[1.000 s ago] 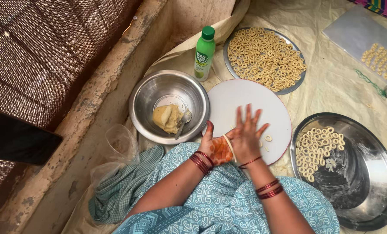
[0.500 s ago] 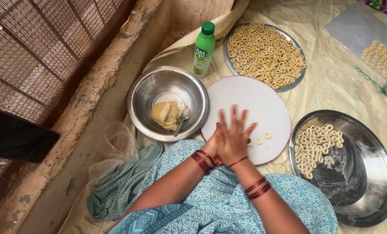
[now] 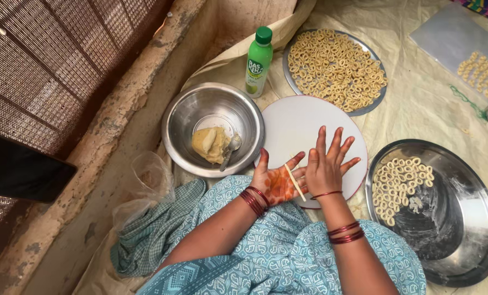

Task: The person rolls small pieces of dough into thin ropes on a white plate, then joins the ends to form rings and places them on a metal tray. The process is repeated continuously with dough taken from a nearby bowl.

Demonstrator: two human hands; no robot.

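Note:
My left hand [image 3: 277,181] lies palm up over the near edge of a round white board [image 3: 298,125], and a thin pale strand of dough [image 3: 295,182] rests across its palm. My right hand [image 3: 326,165] is flat, fingers spread, pressing on the strand's right end against the left palm. To the left of the board, a steel bowl [image 3: 185,114] holds a lump of yellowish dough [image 3: 209,143] and a spoon [image 3: 230,149].
A green bottle [image 3: 258,61] stands behind the board. A steel plate [image 3: 380,97] full of small dough rings lies at the back; a steel tray [image 3: 462,235] with several rings lies on the right. A checked cloth [image 3: 156,232], a plastic bag and a dark phone [image 3: 22,169] sit on the left.
My hands have slid against each other, the right palm moving forward over the left. The dough between them now shows as a long thin strand.

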